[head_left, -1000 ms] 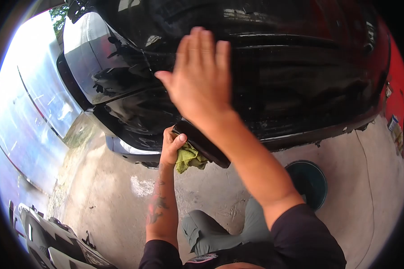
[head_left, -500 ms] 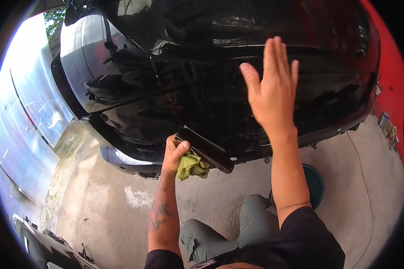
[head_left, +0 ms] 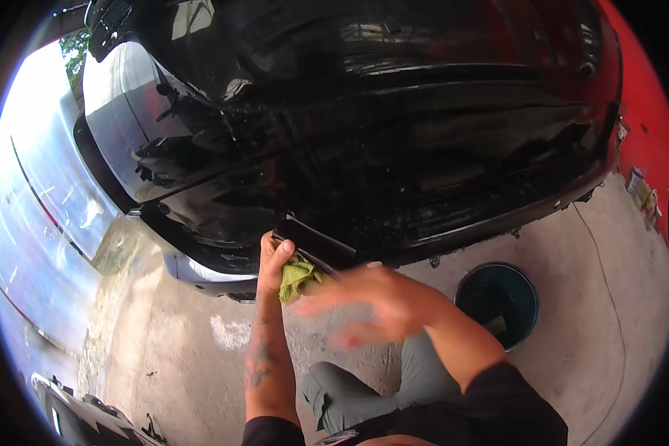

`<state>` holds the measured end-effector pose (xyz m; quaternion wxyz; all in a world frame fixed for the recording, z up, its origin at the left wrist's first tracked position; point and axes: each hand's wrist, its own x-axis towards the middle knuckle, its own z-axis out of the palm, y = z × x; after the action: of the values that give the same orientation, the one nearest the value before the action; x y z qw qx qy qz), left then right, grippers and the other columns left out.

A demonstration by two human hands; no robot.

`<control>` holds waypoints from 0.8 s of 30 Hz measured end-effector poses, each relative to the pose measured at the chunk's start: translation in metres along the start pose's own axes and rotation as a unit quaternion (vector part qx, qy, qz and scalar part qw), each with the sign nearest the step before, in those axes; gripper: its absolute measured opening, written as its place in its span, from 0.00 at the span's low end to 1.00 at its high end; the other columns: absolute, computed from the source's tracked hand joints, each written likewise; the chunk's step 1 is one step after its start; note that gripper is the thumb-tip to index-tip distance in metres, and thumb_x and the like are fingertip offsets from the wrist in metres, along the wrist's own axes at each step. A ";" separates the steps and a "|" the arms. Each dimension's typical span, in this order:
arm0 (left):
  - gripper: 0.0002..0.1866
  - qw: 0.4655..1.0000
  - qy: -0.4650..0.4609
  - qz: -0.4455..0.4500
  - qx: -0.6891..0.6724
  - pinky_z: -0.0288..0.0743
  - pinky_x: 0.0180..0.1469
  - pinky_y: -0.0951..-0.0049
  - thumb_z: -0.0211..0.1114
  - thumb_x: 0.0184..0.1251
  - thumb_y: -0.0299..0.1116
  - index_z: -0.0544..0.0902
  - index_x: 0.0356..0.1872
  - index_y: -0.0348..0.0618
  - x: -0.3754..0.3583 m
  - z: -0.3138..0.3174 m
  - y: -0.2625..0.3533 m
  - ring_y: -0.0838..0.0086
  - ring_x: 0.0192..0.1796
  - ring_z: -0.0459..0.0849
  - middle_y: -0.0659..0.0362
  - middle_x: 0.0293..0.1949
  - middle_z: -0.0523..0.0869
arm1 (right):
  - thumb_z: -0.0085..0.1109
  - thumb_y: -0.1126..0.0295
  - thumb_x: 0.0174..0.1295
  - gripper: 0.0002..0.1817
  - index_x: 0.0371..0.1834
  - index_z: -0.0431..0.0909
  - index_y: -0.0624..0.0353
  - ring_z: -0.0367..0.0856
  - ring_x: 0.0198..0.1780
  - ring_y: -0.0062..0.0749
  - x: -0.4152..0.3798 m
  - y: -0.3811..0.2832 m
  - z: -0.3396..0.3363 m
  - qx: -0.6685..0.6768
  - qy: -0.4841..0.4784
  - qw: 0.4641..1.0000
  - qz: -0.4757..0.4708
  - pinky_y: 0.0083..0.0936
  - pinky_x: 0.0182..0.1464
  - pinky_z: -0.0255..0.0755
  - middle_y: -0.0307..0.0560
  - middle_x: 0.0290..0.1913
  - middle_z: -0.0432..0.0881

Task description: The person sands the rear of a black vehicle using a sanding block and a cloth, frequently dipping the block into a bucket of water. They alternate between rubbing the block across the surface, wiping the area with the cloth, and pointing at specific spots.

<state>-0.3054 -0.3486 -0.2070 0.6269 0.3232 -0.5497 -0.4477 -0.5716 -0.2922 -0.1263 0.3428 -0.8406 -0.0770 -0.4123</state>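
My left hand [head_left: 275, 260] is closed around a dark flat block [head_left: 318, 247] and a yellow-green cloth [head_left: 297, 279], held by the near edge of a glossy black car body panel [head_left: 364, 163]. The cloth hangs bunched below the block. Just to the right, my right hand [head_left: 375, 301] is blurred by motion, with its fingers pointing left towards the cloth. Its fingers look apart in places, but the blur hides whether they touch the cloth or hold anything.
A dark round bucket [head_left: 496, 305] stands on the concrete floor [head_left: 186, 342] right of my knees. A red surface [head_left: 647, 111] rises at the far right, with small items beside it. Shiny sheeting [head_left: 44, 223] covers the left side. A thin cable crosses the floor at right.
My right hand has come down from above the black panel towards the cloth, uncovering more of the bucket. My left hand has shifted slightly left, still holding block and cloth. The view has shifted slightly.
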 end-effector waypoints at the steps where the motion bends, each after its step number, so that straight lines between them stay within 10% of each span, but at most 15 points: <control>1: 0.28 0.999 -0.020 0.043 -0.010 0.78 0.47 0.74 0.76 0.63 0.51 0.83 0.47 0.33 0.006 0.008 0.005 0.78 0.41 0.84 0.60 0.39 0.87 | 0.72 0.65 0.65 0.25 0.64 0.82 0.62 0.88 0.59 0.43 -0.054 0.006 -0.001 0.098 -0.007 0.992 0.084 0.38 0.64 0.79 0.54 0.62 0.87; 3: 0.30 0.999 -0.020 0.040 -0.018 0.78 0.48 0.75 0.77 0.60 0.52 0.83 0.47 0.32 0.006 0.011 0.007 0.77 0.42 0.84 0.60 0.40 0.87 | 0.65 0.69 0.71 0.20 0.61 0.81 0.71 0.88 0.58 0.43 -0.176 0.012 0.012 0.293 0.159 0.885 0.326 0.35 0.64 0.79 0.58 0.57 0.88; 6: 0.30 0.999 -0.007 0.042 -0.032 0.79 0.49 0.74 0.78 0.60 0.51 0.83 0.48 0.32 0.004 0.018 0.012 0.77 0.43 0.85 0.59 0.41 0.88 | 0.62 0.71 0.74 0.14 0.55 0.81 0.70 0.87 0.56 0.35 -0.357 0.039 0.079 0.054 0.475 0.707 0.521 0.25 0.61 0.78 0.51 0.54 0.88; 11: 0.30 0.998 -0.024 0.043 -0.047 0.82 0.46 0.73 0.77 0.59 0.52 0.83 0.47 0.32 0.004 0.021 0.016 0.74 0.40 0.88 0.58 0.39 0.88 | 0.68 0.58 0.70 0.20 0.57 0.84 0.60 0.89 0.56 0.47 -0.478 0.021 0.159 -0.257 0.288 0.565 0.729 0.38 0.61 0.78 0.58 0.57 0.88; 13: 0.30 0.996 -0.060 0.039 -0.045 0.83 0.45 0.73 0.77 0.59 0.52 0.83 0.46 0.32 0.007 0.016 0.014 0.74 0.39 0.88 0.58 0.38 0.89 | 0.43 0.30 0.73 0.52 0.88 0.41 0.52 0.47 0.85 0.61 -0.401 0.003 0.118 -0.030 0.077 0.550 0.831 0.48 0.84 0.46 0.60 0.87 0.45; 21: 0.25 0.996 -0.048 0.040 -0.062 0.81 0.46 0.74 0.77 0.60 0.48 0.85 0.44 0.33 0.008 0.011 0.007 0.75 0.40 0.87 0.59 0.39 0.89 | 0.55 0.38 0.71 0.50 0.86 0.49 0.57 0.54 0.83 0.59 -0.389 0.008 0.068 -0.096 -0.087 0.640 0.757 0.45 0.83 0.49 0.68 0.82 0.58; 24: 0.25 0.996 -0.063 0.035 -0.052 0.81 0.46 0.74 0.77 0.59 0.48 0.85 0.44 0.33 0.009 0.008 0.007 0.75 0.40 0.87 0.59 0.39 0.89 | 0.57 0.40 0.70 0.46 0.83 0.56 0.58 0.58 0.82 0.57 -0.335 -0.003 0.033 -0.088 -0.159 0.575 0.798 0.43 0.82 0.52 0.66 0.79 0.64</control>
<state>-0.3120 -0.3534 -0.1958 0.6227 0.2420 -0.5750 -0.4723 -0.7691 -0.2170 -0.3889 0.4400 -0.6399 0.6085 0.1632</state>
